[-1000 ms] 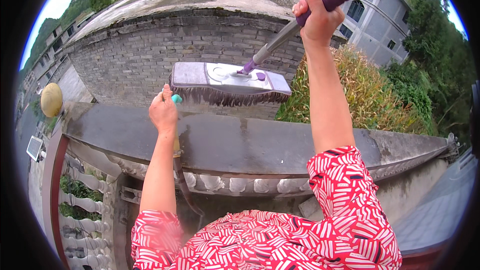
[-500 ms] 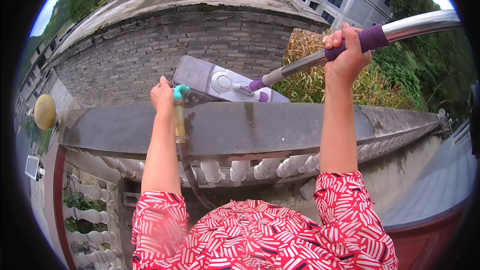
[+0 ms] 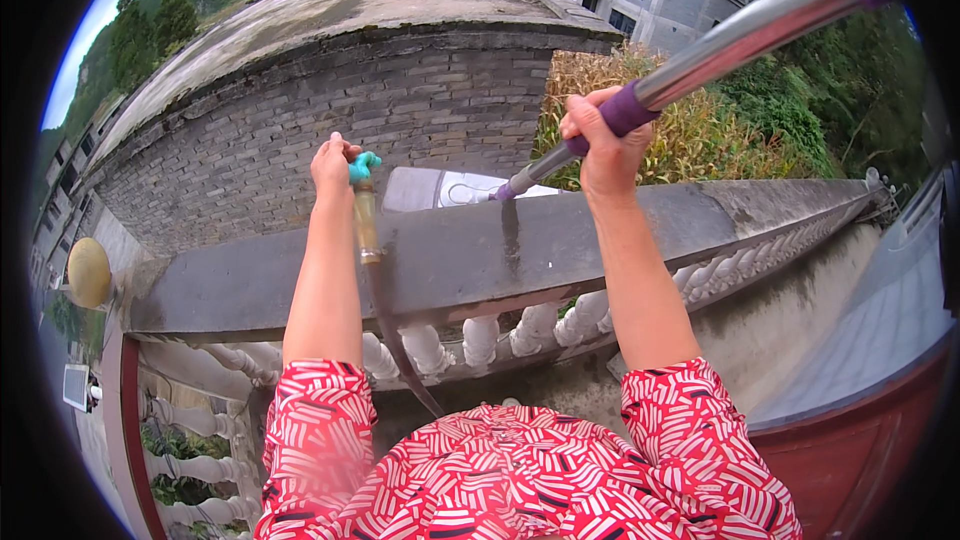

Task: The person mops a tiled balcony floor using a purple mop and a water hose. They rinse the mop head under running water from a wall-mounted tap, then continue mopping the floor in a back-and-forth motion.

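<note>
My right hand (image 3: 606, 152) is wrapped round the purple collar on the metal handle of a flat mop (image 3: 745, 38). From there the handle slopes down to the left, over the railing, to a grey and white mop head (image 3: 416, 190). Much of that head is hidden behind the railing's ledge. My left hand (image 3: 330, 170) is closed at a teal elbow-shaped hose fitting (image 3: 363, 168), its fingertips mostly out of sight. Below the fitting is a yellowish tube (image 3: 366, 225), joined to a brown hose (image 3: 400, 360) that hangs down on my side of the ledge.
In front of me runs a dark stone ledge (image 3: 450, 255) on white balusters (image 3: 480, 340). Beyond it stand a grey brick wall (image 3: 330, 115) and dry plants (image 3: 680, 135). A round yellowish ball (image 3: 89, 272) tops the left corner, near a small panel light (image 3: 76, 387).
My right hand has come left and lower, and the handle's upper end has risen. The mop head has sunk further behind the ledge. My left hand stays at the teal fitting, slightly higher.
</note>
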Demonstrator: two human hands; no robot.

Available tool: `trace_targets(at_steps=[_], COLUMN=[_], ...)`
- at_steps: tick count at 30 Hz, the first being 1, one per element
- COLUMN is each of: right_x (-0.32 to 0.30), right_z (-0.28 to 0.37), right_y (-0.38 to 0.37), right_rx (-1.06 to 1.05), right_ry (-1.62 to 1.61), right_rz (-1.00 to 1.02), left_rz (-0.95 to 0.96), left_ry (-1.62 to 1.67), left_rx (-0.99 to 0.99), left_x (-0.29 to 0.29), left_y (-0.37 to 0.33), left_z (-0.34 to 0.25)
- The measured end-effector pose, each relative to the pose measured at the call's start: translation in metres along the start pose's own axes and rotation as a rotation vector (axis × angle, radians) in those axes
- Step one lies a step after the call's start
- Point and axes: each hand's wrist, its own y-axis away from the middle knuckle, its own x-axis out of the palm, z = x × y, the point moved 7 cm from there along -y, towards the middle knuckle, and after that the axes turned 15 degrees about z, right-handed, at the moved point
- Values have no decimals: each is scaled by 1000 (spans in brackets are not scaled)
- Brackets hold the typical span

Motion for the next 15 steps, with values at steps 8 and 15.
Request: trace_targets(at_steps=[8,15], right_x=[-3,35], right_z=[-22,-27], right_y=[12,24], right_rx=[147,192], right_ry=[36,298], right_rz=[7,269], left_rz=[524,424], left_ry=[164,-106], left_rx=[13,143], left_x=[57,94], left_y=[64,54], left_z=[2,-44])
